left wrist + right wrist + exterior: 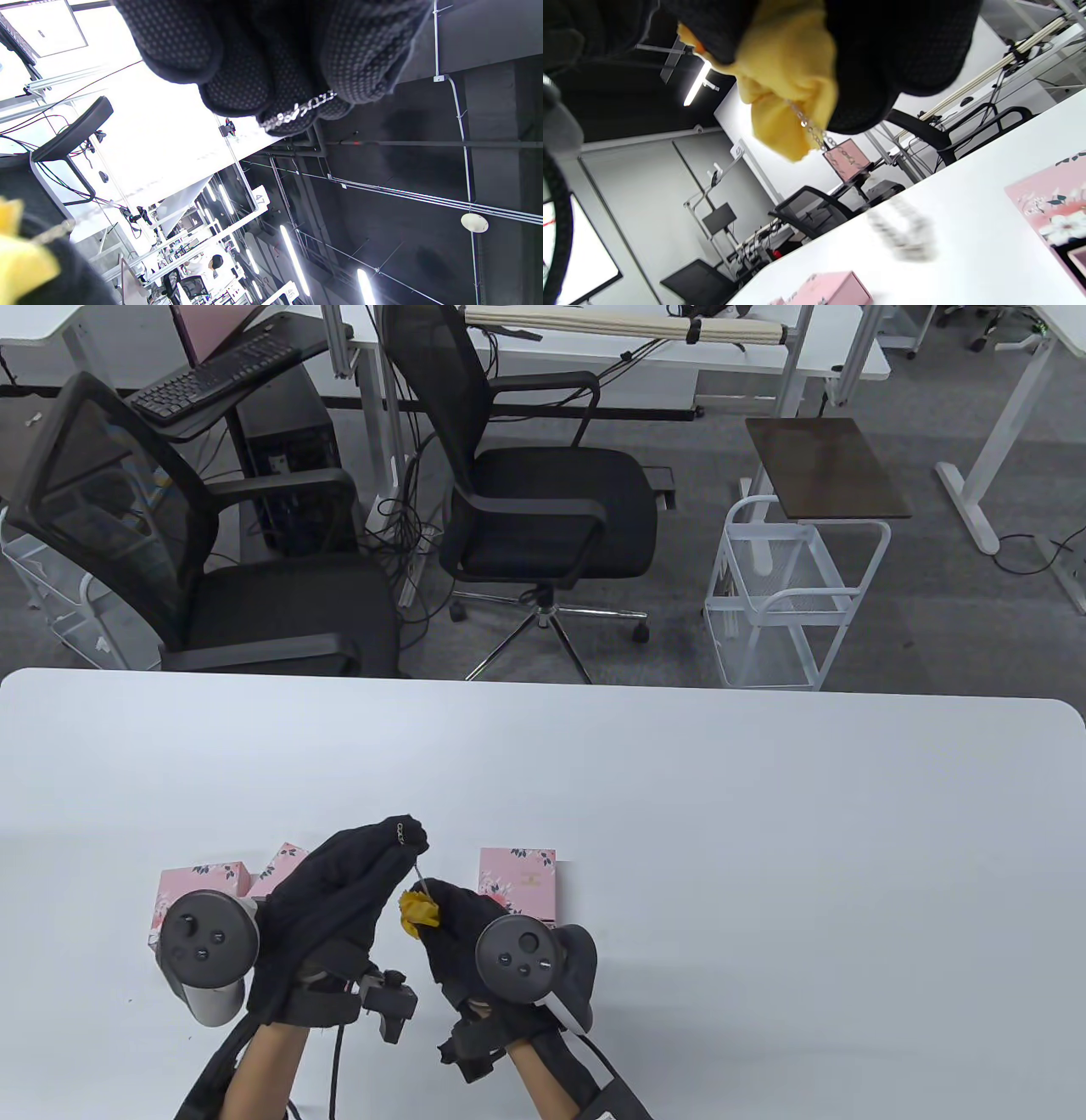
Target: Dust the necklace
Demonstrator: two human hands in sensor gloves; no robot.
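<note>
My left hand (399, 836) pinches one end of a thin silver necklace chain (417, 872) and holds it above the white table (679, 831). The chain links show between my left fingertips (297, 112) in the left wrist view. My right hand (441, 909) grips a small yellow cloth (418, 911) around the chain a little lower down. In the right wrist view the yellow cloth (793, 84) wraps the chain (818, 133), whose blurred lower part (903, 233) hangs near the table.
A pink floral box (519, 891) lies just right of my hands, and two more pink boxes (204, 886) lie to the left behind the left tracker. Two black office chairs (543, 500) and a white wire cart (789, 594) stand beyond the table's far edge.
</note>
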